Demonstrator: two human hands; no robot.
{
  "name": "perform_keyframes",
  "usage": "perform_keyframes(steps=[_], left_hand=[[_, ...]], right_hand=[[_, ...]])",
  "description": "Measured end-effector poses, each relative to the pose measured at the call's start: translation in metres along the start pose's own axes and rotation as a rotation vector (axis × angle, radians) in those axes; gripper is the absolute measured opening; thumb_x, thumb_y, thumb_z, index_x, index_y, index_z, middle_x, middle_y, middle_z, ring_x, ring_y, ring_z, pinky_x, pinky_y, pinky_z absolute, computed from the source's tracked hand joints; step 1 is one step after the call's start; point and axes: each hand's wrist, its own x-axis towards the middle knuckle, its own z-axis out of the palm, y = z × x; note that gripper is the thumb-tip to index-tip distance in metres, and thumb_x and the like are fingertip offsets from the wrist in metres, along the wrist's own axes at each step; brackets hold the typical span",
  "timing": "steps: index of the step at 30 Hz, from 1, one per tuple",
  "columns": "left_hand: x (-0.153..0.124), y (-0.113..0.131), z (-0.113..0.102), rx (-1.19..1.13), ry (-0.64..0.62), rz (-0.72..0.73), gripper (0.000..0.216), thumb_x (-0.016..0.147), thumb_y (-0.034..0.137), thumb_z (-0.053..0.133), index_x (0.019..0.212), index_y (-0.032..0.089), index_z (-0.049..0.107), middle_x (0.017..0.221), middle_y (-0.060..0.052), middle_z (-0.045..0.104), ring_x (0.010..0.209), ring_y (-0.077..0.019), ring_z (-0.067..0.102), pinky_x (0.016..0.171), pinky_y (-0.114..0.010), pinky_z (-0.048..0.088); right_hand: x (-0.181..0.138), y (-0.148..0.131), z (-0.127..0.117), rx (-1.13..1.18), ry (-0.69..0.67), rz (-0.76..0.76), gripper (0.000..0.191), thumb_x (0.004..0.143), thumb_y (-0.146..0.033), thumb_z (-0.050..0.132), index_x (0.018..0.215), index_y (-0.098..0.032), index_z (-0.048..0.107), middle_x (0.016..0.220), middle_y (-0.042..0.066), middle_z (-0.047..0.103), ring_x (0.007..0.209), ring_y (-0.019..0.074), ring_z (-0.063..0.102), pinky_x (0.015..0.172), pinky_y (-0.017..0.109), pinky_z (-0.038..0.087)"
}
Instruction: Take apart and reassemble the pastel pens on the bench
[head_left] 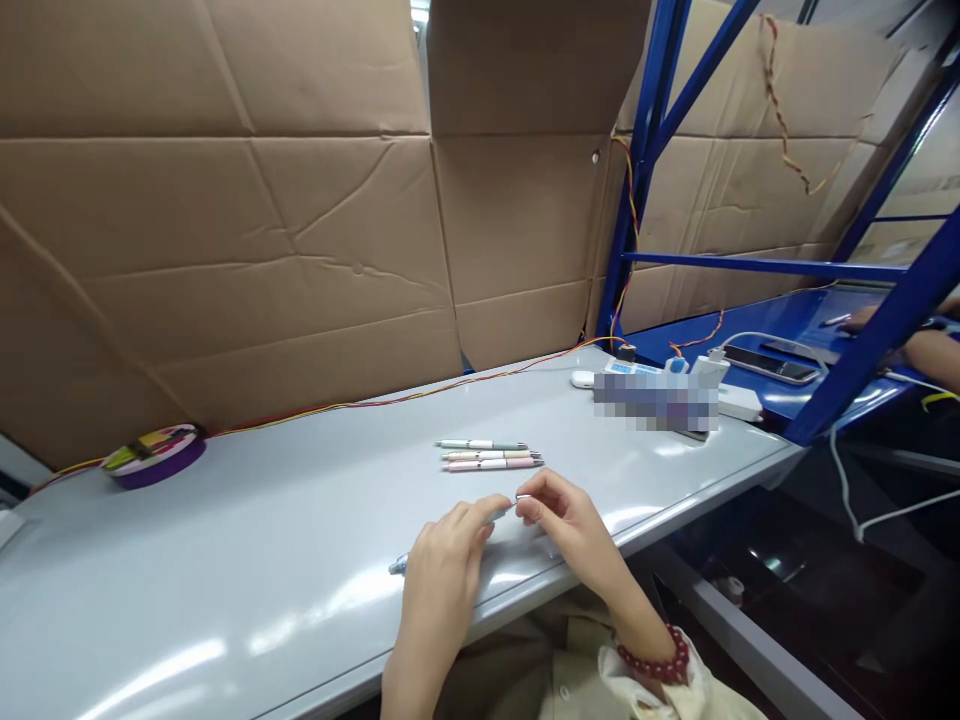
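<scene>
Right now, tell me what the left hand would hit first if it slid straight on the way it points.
Probably the three pens lying side by side on the table. The left hand, gripping a pen with the right hand, points toward them; depth is unclear.

A desk (225, 560) runs from near left to far right, with a cardboard wall (262, 250) standing behind it. Three pens (487, 454) lie side by side at the middle of the desk. Just in front of them, near the front edge, the left hand (442, 570) and right hand (570, 525) hold a fourth pen (504, 511) between them. A roll of tape (154, 455) sits at the far left. A wire (375, 402) runs along the back edge to a power strip (739, 400) at the right end. Further right, a phone (769, 362) lies on a shelf (802, 320), with another person's arm (930, 350) beside it.
</scene>
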Motion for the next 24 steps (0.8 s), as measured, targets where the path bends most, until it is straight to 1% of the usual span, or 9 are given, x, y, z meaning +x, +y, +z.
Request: perform_keyframes(steps=[5, 13, 15, 17, 19, 21, 22, 24], left_hand=[[0.002, 0.002, 0.000, 0.027, -0.010, -0.011, 0.038, 0.087, 0.014, 0.033, 0.110, 0.033, 0.055, 0.094, 0.003, 0.065, 0.080, -0.0150, 0.061, 0.070, -0.027, 0.043], [0.001, 0.002, 0.003, 0.001, -0.013, -0.037, 0.039, 0.088, 0.012, 0.032, 0.110, 0.036, 0.053, 0.095, 0.004, 0.064, 0.081, -0.0157, 0.060, 0.071, -0.029, 0.040], [0.000, 0.001, 0.001, 0.005, -0.015, -0.037, 0.038, 0.088, 0.012, 0.033, 0.109, 0.036, 0.054, 0.093, 0.004, 0.065, 0.080, -0.0163, 0.060, 0.070, -0.029, 0.040], [0.000, 0.000, -0.001, 0.001, 0.010, -0.062, 0.038, 0.087, 0.011, 0.033, 0.108, 0.034, 0.054, 0.093, 0.003, 0.065, 0.080, -0.0164, 0.061, 0.071, -0.030, 0.041], [-0.001, -0.001, -0.003, -0.011, 0.056, -0.105, 0.038, 0.088, 0.011, 0.031, 0.109, 0.032, 0.053, 0.096, 0.002, 0.065, 0.082, -0.0160, 0.061, 0.073, -0.030, 0.041], [-0.001, -0.001, -0.004, -0.017, 0.090, -0.134, 0.038, 0.088, 0.011, 0.029, 0.110, 0.031, 0.053, 0.098, 0.002, 0.064, 0.084, -0.0157, 0.062, 0.074, -0.030, 0.042], [-0.001, -0.001, -0.004, -0.014, 0.096, -0.135, 0.039, 0.088, 0.012, 0.029, 0.110, 0.032, 0.053, 0.097, 0.002, 0.065, 0.083, -0.0159, 0.062, 0.074, -0.030, 0.043], [0.000, 0.000, -0.003, -0.001, 0.094, -0.127, 0.039, 0.087, 0.012, 0.029, 0.110, 0.032, 0.054, 0.096, 0.002, 0.065, 0.082, -0.0164, 0.061, 0.073, -0.031, 0.043]], right_hand=[[0.002, 0.003, -0.001, 0.079, 0.082, 0.028, 0.017, 0.078, -0.033, 0.062, 0.075, -0.018, 0.056, 0.067, -0.002, 0.055, 0.063, 0.0121, 0.054, 0.061, 0.023, 0.044], [0.002, -0.001, 0.000, 0.034, 0.109, 0.021, 0.013, 0.078, -0.030, 0.062, 0.074, -0.018, 0.058, 0.066, -0.003, 0.055, 0.064, 0.0114, 0.054, 0.062, 0.022, 0.043], [0.001, -0.002, -0.004, 0.015, 0.102, 0.028, 0.013, 0.077, -0.030, 0.062, 0.074, -0.018, 0.058, 0.066, -0.003, 0.056, 0.063, 0.0119, 0.054, 0.062, 0.023, 0.043], [0.001, -0.003, -0.013, -0.017, 0.134, 0.029, 0.014, 0.077, -0.031, 0.062, 0.074, -0.018, 0.058, 0.065, -0.002, 0.056, 0.063, 0.0125, 0.054, 0.062, 0.024, 0.044], [0.001, -0.005, -0.026, -0.082, 0.200, 0.025, 0.015, 0.078, -0.033, 0.060, 0.076, -0.019, 0.057, 0.066, -0.002, 0.057, 0.064, 0.0137, 0.056, 0.063, 0.025, 0.045], [0.001, -0.005, -0.039, -0.209, 0.241, 0.017, 0.015, 0.079, -0.035, 0.058, 0.080, -0.019, 0.058, 0.073, 0.000, 0.060, 0.069, 0.0160, 0.058, 0.067, 0.027, 0.046], [0.002, -0.005, -0.045, -0.298, 0.234, 0.016, 0.015, 0.081, -0.034, 0.056, 0.082, -0.020, 0.058, 0.077, 0.001, 0.061, 0.073, 0.0174, 0.059, 0.070, 0.029, 0.046], [0.004, -0.003, -0.052, -0.492, 0.179, 0.012, 0.012, 0.082, -0.030, 0.053, 0.085, -0.020, 0.059, 0.084, 0.003, 0.063, 0.079, 0.0198, 0.059, 0.075, 0.033, 0.045]])
